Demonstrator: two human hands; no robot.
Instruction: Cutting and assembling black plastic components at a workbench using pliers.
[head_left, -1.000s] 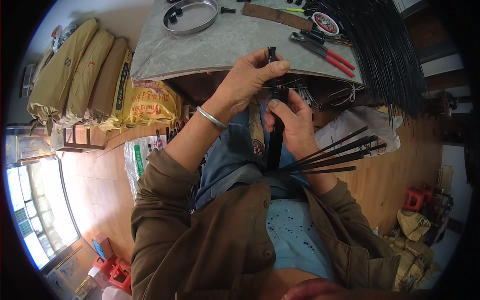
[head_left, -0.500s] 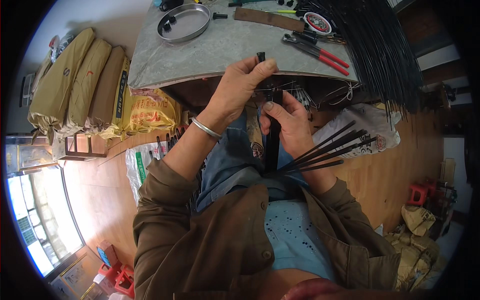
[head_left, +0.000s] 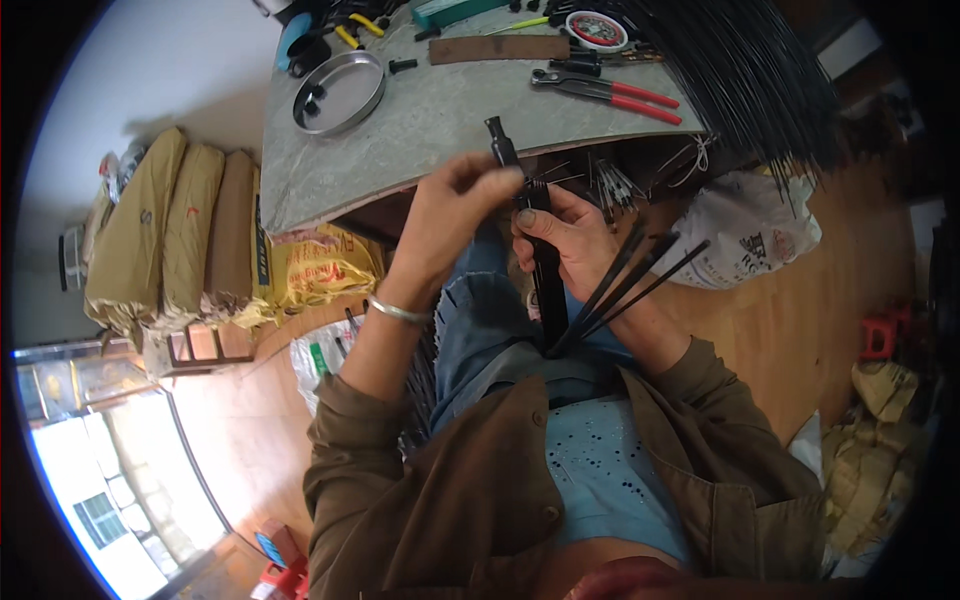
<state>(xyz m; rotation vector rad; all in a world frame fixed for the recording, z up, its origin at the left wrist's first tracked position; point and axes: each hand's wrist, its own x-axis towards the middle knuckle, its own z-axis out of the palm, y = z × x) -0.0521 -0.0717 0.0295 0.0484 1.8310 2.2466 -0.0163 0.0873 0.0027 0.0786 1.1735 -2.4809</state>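
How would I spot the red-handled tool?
Find the grey table at the picture's top. On its right part, just below the brown strip, lies the red-handled tool. Its two long red handles set it apart from the yellow-handled tool farther left.

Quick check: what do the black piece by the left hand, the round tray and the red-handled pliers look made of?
Black piece: plastic or coated metal, I can't tell which; smooth, with glossy highlights.
Round tray: likely bare metal; silvery, with bright reflections.
Red-handled pliers: probably dark metal, slightly shiny, with evenly red handles suggesting plastic or rubber.
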